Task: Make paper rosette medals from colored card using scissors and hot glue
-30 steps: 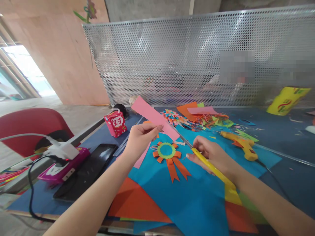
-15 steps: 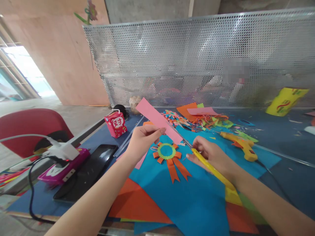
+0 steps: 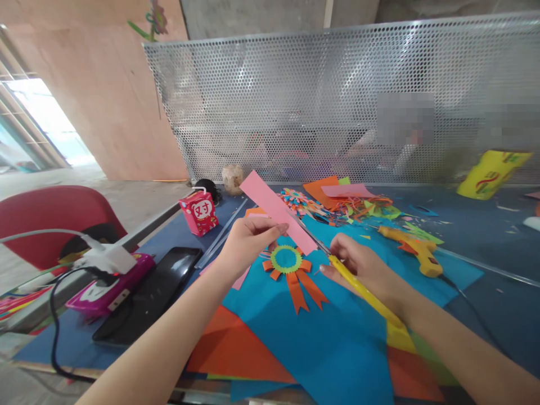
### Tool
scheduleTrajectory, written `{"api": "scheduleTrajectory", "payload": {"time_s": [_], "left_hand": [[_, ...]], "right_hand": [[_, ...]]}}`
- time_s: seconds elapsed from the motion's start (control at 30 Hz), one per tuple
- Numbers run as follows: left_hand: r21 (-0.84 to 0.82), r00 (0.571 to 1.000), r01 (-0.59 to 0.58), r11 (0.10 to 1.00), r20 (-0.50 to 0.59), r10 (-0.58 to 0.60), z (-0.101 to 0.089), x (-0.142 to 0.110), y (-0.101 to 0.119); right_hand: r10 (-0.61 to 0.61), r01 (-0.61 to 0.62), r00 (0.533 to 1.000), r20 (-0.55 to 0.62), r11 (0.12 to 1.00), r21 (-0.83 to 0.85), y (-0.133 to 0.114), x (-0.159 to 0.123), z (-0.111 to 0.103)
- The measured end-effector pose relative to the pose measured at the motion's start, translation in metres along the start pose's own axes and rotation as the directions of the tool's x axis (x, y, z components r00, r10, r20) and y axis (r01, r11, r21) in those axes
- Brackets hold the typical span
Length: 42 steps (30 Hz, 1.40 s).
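Between thumb and fingers, my left hand (image 3: 253, 239) pinches a strip of pink paper (image 3: 265, 196) that slants down to the right. My right hand (image 3: 363, 264) grips a pair of scissors with yellow handles (image 3: 358, 286). Their metal blades lie along the strip's right edge; whether they are parted there is hard to tell. Below the hands, a rosette (image 3: 286, 260) with a green scalloped ring, orange loops and two notched orange tails lies on a blue paper sheet (image 3: 329, 349). My left fingers partly hide its upper left side.
A yellow glue gun (image 3: 413, 250) with a cord lies at right. Paper scraps (image 3: 367, 209) and a multicoloured paper flower (image 3: 301, 202) are behind the hands. At left are a phone (image 3: 147, 295), a power strip (image 3: 112, 284) and a red drink carton (image 3: 198, 212). A perforated metal screen (image 3: 295, 84) stands behind.
The pink strip and my left hand have shifted slightly right and down against the scissor blades. My right hand stays almost in place.
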State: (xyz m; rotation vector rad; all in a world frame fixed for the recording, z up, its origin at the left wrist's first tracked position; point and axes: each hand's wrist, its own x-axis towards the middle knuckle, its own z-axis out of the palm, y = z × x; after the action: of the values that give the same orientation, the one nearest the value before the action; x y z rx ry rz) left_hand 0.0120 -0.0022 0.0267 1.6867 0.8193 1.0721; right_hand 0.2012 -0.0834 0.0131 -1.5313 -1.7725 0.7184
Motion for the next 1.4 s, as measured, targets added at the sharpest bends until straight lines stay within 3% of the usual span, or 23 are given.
{"api": "scheduleTrajectory", "payload": {"time_s": [0.3,0.57,1.0,1.13,1.4], "left_hand": [[-0.018,0.999,0.012,1.0,0.034,-0.012,-0.002,0.0,-0.001],[0.037,0.989,0.093,0.995,0.11,-0.096,0.001,-0.002,-0.001],[0.035,0.988,0.089,0.995,0.125,-0.092,0.0,-0.001,-0.001],[0.019,0.985,0.021,1.0,0.172,-0.024,-0.002,0.0,-0.002],[0.073,0.997,-0.064,0.995,0.051,0.06,-0.003,0.001,0.002]], "right_hand": [[-0.007,0.007,0.999,-0.033,1.0,-0.006,0.003,0.0,0.003],[-0.035,0.035,0.999,-0.008,0.999,-0.022,0.016,0.002,0.007],[-0.035,0.035,0.998,-0.052,0.999,-0.008,0.01,0.0,0.006],[-0.03,0.031,0.999,-0.043,1.0,0.007,0.008,-0.001,0.005],[-0.026,0.026,0.999,-0.024,1.0,0.007,0.007,-0.001,0.006]]}}
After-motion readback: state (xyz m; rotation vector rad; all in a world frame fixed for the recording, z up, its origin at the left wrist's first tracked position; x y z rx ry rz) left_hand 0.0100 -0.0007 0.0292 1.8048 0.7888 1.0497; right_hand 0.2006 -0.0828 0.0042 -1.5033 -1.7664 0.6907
